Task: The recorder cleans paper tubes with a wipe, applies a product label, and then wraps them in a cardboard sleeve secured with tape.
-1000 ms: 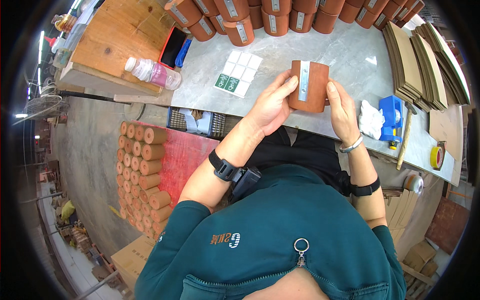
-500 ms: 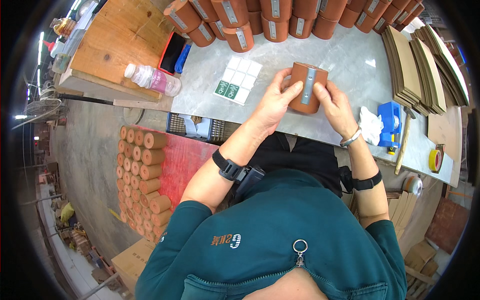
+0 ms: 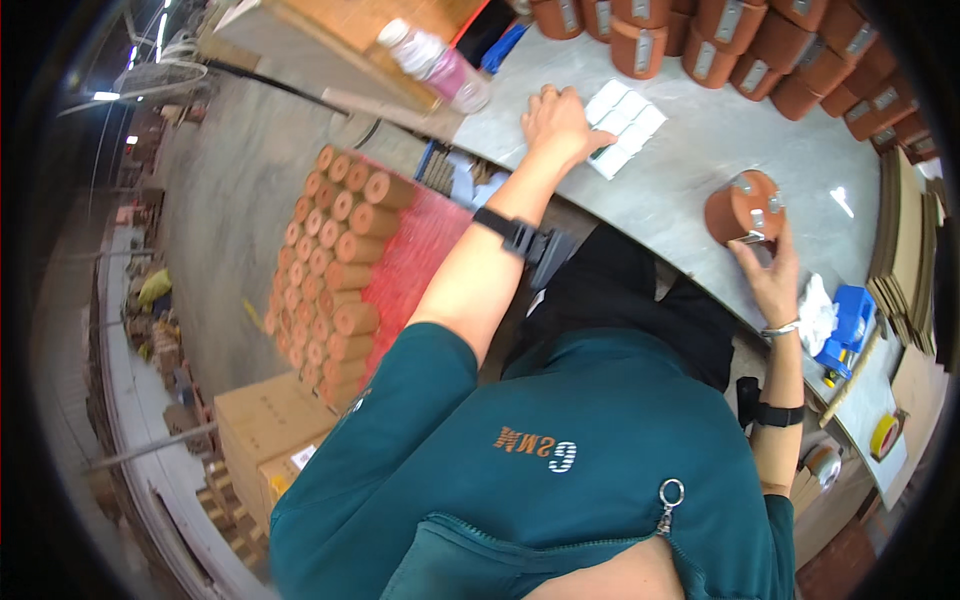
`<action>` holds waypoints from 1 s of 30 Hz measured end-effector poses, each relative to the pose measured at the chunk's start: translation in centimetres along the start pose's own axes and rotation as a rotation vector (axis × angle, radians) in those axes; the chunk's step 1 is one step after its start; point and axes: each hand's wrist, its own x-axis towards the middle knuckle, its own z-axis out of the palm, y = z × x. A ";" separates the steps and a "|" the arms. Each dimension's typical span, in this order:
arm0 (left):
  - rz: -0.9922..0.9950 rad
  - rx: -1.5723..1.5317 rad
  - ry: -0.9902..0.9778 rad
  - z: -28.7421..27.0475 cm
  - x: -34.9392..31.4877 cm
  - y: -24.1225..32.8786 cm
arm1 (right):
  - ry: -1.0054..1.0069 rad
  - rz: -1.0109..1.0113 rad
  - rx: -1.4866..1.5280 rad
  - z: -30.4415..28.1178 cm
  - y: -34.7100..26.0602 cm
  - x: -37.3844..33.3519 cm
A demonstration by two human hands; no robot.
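Observation:
My right hand grips the near right side of a reddish-brown cylinder that has metal plates on it. Thumb and fingers are on the cylinder, whose end with small metal pieces shows. My left hand lies at the left edge of a sheet of white labels on the grey table, its thumb stretched out over the near labels. A bit of dark green shows by that thumb, and the other fingertips are partly hidden.
Stacked brown cylinders line the table's far side. A plastic bottle stands left of the labels. At right are cardboard sheets, a blue tape dispenser and yellow tape. Tan cylinders are stacked at lower left.
My left hand has let go of the cylinder and moved left to the label sheet. My right hand keeps the cylinder, now turned with its end showing. The view has shifted and tilted.

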 end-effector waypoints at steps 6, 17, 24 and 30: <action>-0.175 -0.100 -0.219 1.1 2.2 -0.8 | -0.064 -0.001 -0.067 -0.8 -0.4 0.3; -0.146 -1.371 -0.201 0.8 -0.8 -2.4 | 0.218 -0.007 0.209 -5.8 -4.4 0.6; -0.040 -1.765 -0.417 -6.7 -5.2 5.7 | 0.455 -0.160 0.348 -9.3 -12.3 1.8; 0.326 -1.835 -0.522 -6.9 -7.1 12.0 | 0.318 -0.168 0.311 -7.2 -14.9 2.6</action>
